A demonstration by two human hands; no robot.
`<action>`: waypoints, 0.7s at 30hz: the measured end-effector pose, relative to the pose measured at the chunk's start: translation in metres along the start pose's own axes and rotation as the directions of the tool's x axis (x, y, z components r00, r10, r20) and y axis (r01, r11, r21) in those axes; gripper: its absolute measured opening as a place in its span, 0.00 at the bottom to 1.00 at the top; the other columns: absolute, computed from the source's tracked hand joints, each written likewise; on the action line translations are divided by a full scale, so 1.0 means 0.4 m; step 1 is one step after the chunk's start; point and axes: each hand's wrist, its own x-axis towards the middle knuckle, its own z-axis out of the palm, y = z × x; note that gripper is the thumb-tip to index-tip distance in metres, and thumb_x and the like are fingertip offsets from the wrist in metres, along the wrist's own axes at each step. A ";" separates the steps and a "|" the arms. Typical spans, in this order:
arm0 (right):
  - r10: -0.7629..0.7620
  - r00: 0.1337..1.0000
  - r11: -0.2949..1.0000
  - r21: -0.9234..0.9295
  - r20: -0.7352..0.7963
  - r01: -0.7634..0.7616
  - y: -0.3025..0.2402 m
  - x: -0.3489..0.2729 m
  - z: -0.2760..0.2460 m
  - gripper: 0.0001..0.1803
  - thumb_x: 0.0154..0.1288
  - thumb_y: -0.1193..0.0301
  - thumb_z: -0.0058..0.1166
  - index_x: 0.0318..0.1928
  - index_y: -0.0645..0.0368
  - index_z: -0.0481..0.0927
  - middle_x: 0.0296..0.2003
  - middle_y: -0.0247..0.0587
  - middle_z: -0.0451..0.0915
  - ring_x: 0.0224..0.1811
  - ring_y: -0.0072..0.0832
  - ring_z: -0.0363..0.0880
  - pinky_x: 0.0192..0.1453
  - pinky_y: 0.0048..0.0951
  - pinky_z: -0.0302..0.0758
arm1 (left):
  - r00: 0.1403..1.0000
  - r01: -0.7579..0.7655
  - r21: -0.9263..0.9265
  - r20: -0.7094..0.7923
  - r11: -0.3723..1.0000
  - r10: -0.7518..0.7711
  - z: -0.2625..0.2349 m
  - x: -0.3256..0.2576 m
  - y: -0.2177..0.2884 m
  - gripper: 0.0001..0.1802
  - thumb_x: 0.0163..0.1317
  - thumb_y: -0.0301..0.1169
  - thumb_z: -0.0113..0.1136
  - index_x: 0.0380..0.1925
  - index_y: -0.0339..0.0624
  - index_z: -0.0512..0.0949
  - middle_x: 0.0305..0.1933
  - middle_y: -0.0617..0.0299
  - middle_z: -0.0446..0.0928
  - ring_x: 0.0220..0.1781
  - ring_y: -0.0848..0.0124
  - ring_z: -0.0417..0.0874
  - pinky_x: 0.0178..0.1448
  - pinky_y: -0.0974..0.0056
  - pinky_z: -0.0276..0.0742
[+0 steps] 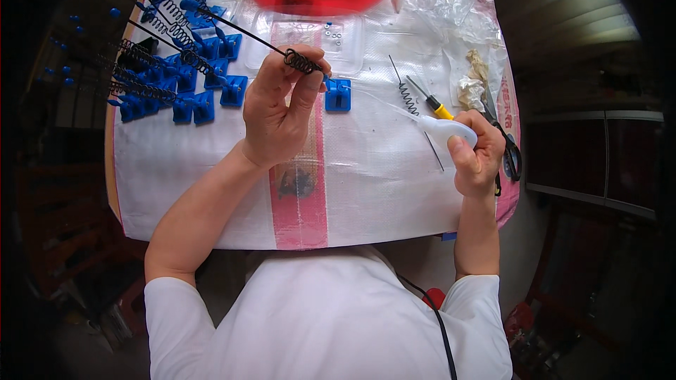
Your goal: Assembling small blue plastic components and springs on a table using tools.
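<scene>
Between its fingertips my left hand (278, 102) pinches a black coil spring (300, 62). A long thin rod runs from the spring up and left to a blue ball tip (189, 4). My right hand (479, 158) is wrapped round a white squeeze bottle (448, 131) with a long, thin clear nozzle. That nozzle points left, its tip close to the lower end of the spring; whether they touch I cannot tell. Just below the tip, a blue square base (339, 100) lies on the table.
Several blue bases with springs and rods (184, 77) crowd the left. Behind stand a clear plastic tray (303, 46) with small metal parts and a red basin (320, 4). On the right lie a loose spring (408, 97), a yellow-black screwdriver (439, 108), scissors (512, 151) and crumpled plastic (451, 0).
</scene>
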 end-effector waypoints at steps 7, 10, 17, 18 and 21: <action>-0.016 1.000 1.000 -0.008 0.001 0.016 0.008 0.000 0.000 0.10 0.58 0.69 0.58 0.28 0.64 0.75 0.20 0.26 0.70 0.22 0.12 0.63 0.26 0.19 0.59 | 1.000 0.010 -0.004 0.010 1.000 -0.010 -0.002 0.001 0.002 0.08 0.73 0.21 0.52 0.50 0.38 0.70 0.52 0.53 0.77 0.47 0.70 0.83 0.47 0.66 0.85; -0.008 1.000 1.000 -0.014 0.001 0.008 0.008 0.000 0.001 0.10 0.58 0.69 0.58 0.28 0.64 0.75 0.20 0.26 0.70 0.22 0.12 0.63 0.26 0.19 0.59 | 1.000 0.002 0.001 0.010 1.000 -0.002 -0.002 0.001 0.001 0.09 0.73 0.21 0.52 0.51 0.38 0.70 0.52 0.53 0.77 0.47 0.70 0.83 0.47 0.66 0.85; 0.003 1.000 1.000 -0.018 0.011 -0.003 0.005 0.001 0.001 0.11 0.59 0.68 0.57 0.28 0.63 0.75 0.20 0.26 0.70 0.22 0.12 0.63 0.26 0.19 0.59 | 0.999 -0.012 -0.024 -0.032 1.000 0.012 0.002 0.001 -0.002 0.11 0.73 0.24 0.55 0.54 0.41 0.73 0.46 0.60 0.80 0.45 0.75 0.83 0.46 0.71 0.83; 0.005 1.000 1.000 -0.013 0.008 -0.005 0.004 0.000 0.002 0.11 0.59 0.68 0.57 0.28 0.63 0.75 0.20 0.26 0.70 0.22 0.12 0.63 0.26 0.19 0.59 | 1.000 -0.011 -0.030 -0.028 0.999 0.010 0.002 0.002 -0.001 0.11 0.73 0.24 0.55 0.54 0.41 0.73 0.45 0.60 0.80 0.45 0.75 0.83 0.46 0.70 0.83; -0.004 1.000 1.000 -0.023 0.005 0.004 0.004 0.001 0.002 0.11 0.59 0.68 0.57 0.28 0.64 0.75 0.20 0.26 0.70 0.22 0.12 0.63 0.26 0.19 0.59 | 0.999 0.003 -0.037 -0.033 0.999 -0.005 0.002 0.002 0.001 0.11 0.73 0.24 0.55 0.54 0.40 0.73 0.45 0.60 0.79 0.44 0.75 0.82 0.47 0.70 0.81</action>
